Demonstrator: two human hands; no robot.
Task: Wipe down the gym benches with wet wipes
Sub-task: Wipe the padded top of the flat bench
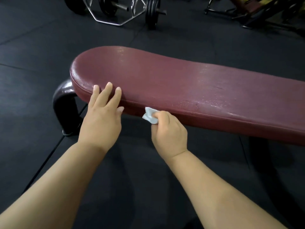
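A maroon padded gym bench (173,80) runs from centre left to the right edge, its top glistening with wet streaks. My left hand (102,116) rests with straight fingers on the bench's near edge close to its rounded end. My right hand (168,131) grips a crumpled white wet wipe (150,115) and presses it against the bench's near side edge, just right of the left hand.
A dark curved metal leg (64,103) holds up the bench's left end on black rubber floor mats (33,63). A hex bar with weight plates (151,12) lies beyond the bench. Another machine's frame (257,12) stands at the top right.
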